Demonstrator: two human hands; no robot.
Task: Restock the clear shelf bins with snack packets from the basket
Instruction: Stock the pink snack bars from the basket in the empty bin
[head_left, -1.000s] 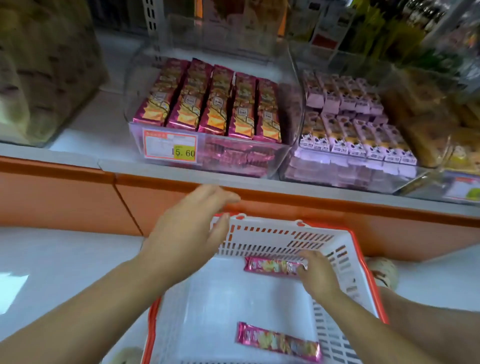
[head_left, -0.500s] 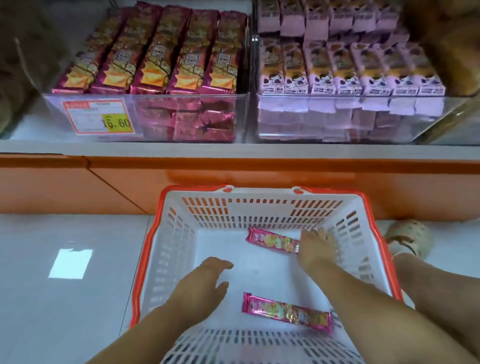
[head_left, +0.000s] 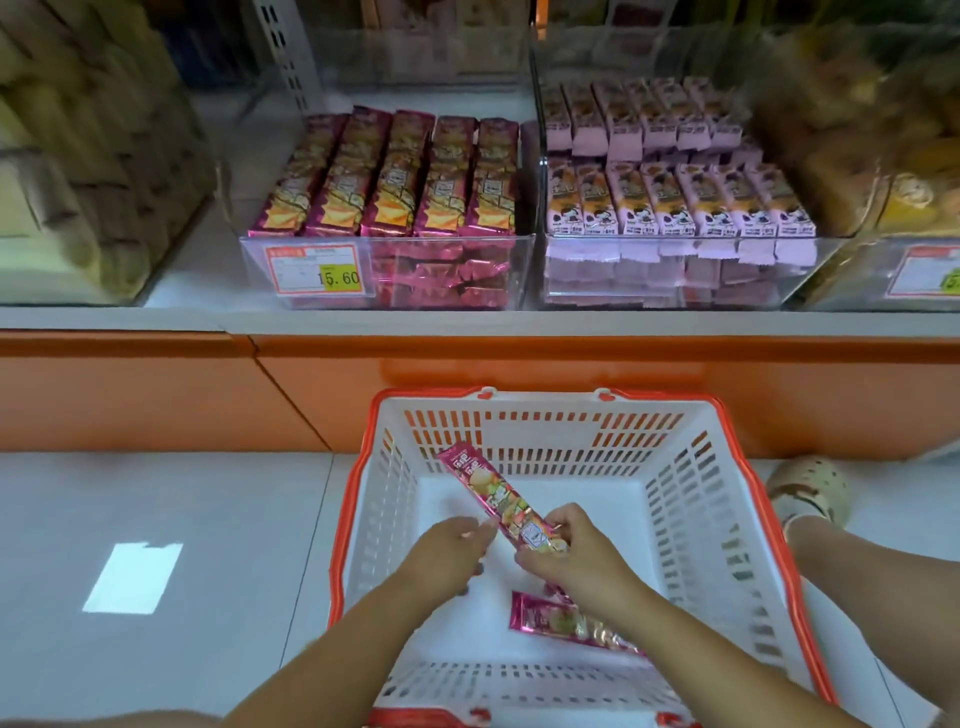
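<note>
A white basket with an orange rim (head_left: 358, 499) stands on the floor below the shelf. My right hand (head_left: 576, 558) is shut on the near end of a long pink snack packet (head_left: 491, 491), lifted and slanting up to the left inside the basket. My left hand (head_left: 449, 553) hovers beside it, fingers apart, fingertips close to the packet. A second pink packet (head_left: 566, 626) lies flat on the basket floor, partly under my right forearm. On the shelf, a clear bin (head_left: 447, 275) holds rows of matching dark-pink packets.
A second clear bin (head_left: 675, 270) with pale pink packets sits right of the first. Blurred bins of yellow-brown goods flank both sides. An orange panel (head_left: 519, 395) runs under the shelf edge. A light shoe (head_left: 810, 491) rests on the floor right of the basket.
My right hand has lifted the far packet off the basket floor and tilted it. My left hand has come in close beside it. The view now shows more of the shelf.
</note>
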